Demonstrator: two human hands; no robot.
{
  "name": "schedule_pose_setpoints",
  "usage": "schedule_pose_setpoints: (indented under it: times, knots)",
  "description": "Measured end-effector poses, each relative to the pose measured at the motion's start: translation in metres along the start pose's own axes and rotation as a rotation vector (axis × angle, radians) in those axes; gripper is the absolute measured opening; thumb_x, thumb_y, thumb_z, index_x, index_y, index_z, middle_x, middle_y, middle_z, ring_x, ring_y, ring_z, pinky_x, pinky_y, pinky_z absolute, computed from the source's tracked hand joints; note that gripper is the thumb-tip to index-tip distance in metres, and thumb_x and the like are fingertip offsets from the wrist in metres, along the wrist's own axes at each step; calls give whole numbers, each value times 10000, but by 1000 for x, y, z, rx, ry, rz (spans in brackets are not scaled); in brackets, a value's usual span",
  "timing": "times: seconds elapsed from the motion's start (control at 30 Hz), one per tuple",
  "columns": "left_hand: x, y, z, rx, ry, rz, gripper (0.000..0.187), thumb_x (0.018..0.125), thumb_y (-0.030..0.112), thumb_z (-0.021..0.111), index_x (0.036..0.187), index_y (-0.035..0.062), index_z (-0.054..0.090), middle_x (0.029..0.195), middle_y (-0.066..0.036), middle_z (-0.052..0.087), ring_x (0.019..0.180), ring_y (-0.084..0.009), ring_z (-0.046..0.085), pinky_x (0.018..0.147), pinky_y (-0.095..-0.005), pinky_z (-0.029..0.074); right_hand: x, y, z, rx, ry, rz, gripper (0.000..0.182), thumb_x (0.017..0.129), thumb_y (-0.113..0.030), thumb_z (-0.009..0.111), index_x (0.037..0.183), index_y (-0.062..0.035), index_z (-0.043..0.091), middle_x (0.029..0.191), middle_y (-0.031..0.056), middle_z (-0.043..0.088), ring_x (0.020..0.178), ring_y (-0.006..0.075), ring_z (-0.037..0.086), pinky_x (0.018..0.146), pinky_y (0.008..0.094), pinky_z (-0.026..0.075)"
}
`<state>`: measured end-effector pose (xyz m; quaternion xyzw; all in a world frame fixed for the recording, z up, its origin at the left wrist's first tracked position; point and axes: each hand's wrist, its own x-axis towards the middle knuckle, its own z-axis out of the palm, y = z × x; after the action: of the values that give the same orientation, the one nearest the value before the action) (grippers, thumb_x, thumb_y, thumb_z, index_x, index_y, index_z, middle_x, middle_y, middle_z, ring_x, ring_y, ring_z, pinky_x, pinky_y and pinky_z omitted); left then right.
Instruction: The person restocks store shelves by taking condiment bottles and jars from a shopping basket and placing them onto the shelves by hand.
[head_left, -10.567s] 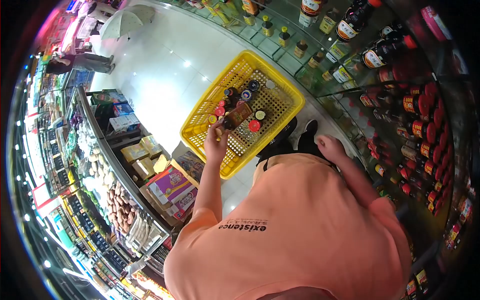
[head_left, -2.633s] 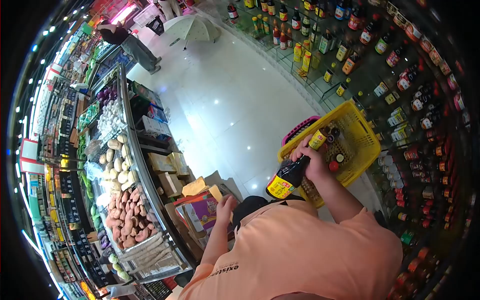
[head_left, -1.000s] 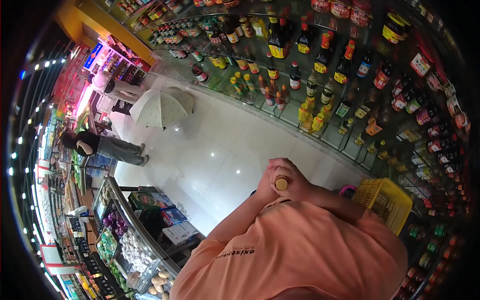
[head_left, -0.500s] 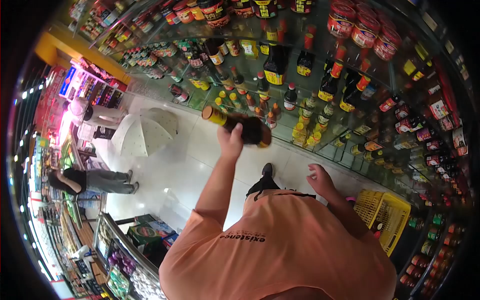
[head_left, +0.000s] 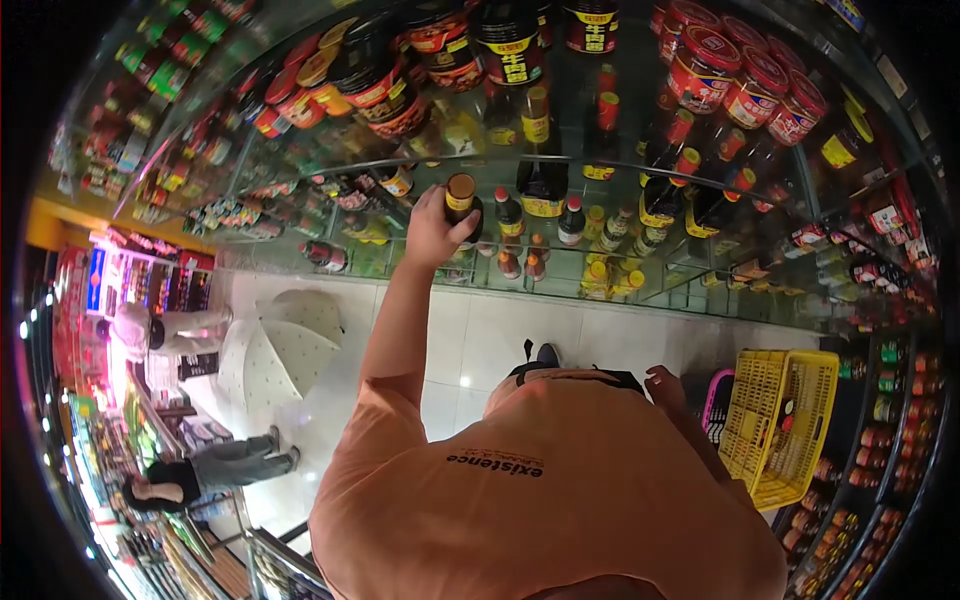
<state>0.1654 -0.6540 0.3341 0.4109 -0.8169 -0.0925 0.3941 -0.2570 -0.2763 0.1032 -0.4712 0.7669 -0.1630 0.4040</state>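
Note:
My left hand (head_left: 437,228) is wrapped round a dark sauce bottle (head_left: 461,195) with a brown cap and a yellow neck band. It holds the bottle upright at the glass shelf (head_left: 640,160), and the bottle's lower part is hidden by the hand. Just to the right stand a small red-capped bottle (head_left: 508,212) and a large dark bottle (head_left: 543,185) with a yellow label. My right hand (head_left: 663,386) hangs low by my side, fingers loosely apart and holding nothing. A yellow shopping basket (head_left: 783,425) is close to it.
Red-lidded jars (head_left: 704,70) and black tubs (head_left: 512,45) line the upper shelf. Yellow-capped bottles (head_left: 597,275) stand lower down. On the tiled floor at left lies an open pale umbrella (head_left: 262,358). Two people, one in a black top (head_left: 170,484), are farther left.
My left hand has brought the bottle from over the floor to the shelf and turned it from lying sideways to upright. My view has shifted closer to the shelf; my right hand has lowered.

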Motion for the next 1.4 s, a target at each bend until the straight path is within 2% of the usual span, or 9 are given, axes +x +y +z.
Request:
schedule_pose_setpoints:
  times: [0.27,0.4,0.7,0.83,1.0,1.17,1.23,1.37,1.4]
  knots:
    - [40,-31,17,-185,-166,-217,325,805,229,765,985,-1,623,858,-180,647,761,-316,615,720,-382,495,-18,20,19,67,65,150,322,873,-213,630,1150,-50,651,956,190,727,926,354,704,847,418,544]
    - [62,-42,50,-522,79,-13,188,843,120,695,950,-12,616,812,-114,658,717,-218,610,682,-347,490,-27,32,30,130,134,190,291,875,-190,632,1128,-48,657,917,188,729,873,335,712,801,409,549]
    - [81,-44,74,-665,63,-107,262,909,115,636,1126,-29,611,1044,-132,674,957,-241,616,864,-375,475,-61,57,40,283,208,301,267,883,-180,621,1102,-31,655,796,160,717,735,262,712,704,385,547]
    - [70,-51,89,-579,172,-196,152,926,106,628,1004,-17,586,895,-29,588,820,-157,524,757,-344,457,-80,69,44,331,192,367,281,883,-184,615,1112,-27,657,813,165,720,734,259,711,708,379,547]
    - [57,-71,100,-687,106,-249,168,957,92,617,1076,-19,576,1019,-35,587,904,-151,525,801,-336,458,-101,101,52,364,172,372,287,882,-182,618,1124,-32,661,821,169,717,715,238,708,714,381,552]
    - [-14,-1,108,-332,499,-332,358,985,115,584,1292,-51,502,1307,-179,537,1131,-259,565,1029,-389,434,-149,149,48,424,210,342,287,878,-164,647,1131,-32,630,807,119,694,691,182,697,597,330,535]
    - [-79,23,134,-467,608,-511,340,1028,193,556,1224,-80,504,1173,-171,566,1065,-259,570,975,-369,464,-178,177,49,443,260,367,285,882,-186,653,1118,-26,638,821,126,697,698,195,703,641,339,552]
    - [-242,66,191,-56,-7,-412,316,1057,273,474,1117,-18,582,1000,-143,627,847,-229,602,736,-375,510,-240,221,49,366,256,474,289,882,-194,632,1122,-34,648,813,119,717,713,201,701,695,353,555]
    - [-271,99,195,-291,-241,-780,304,1060,279,439,1059,28,610,924,-91,624,759,-189,610,599,-336,497,-255,227,45,369,251,483,293,880,-195,628,1126,-37,650,815,118,721,724,210,701,706,358,553]
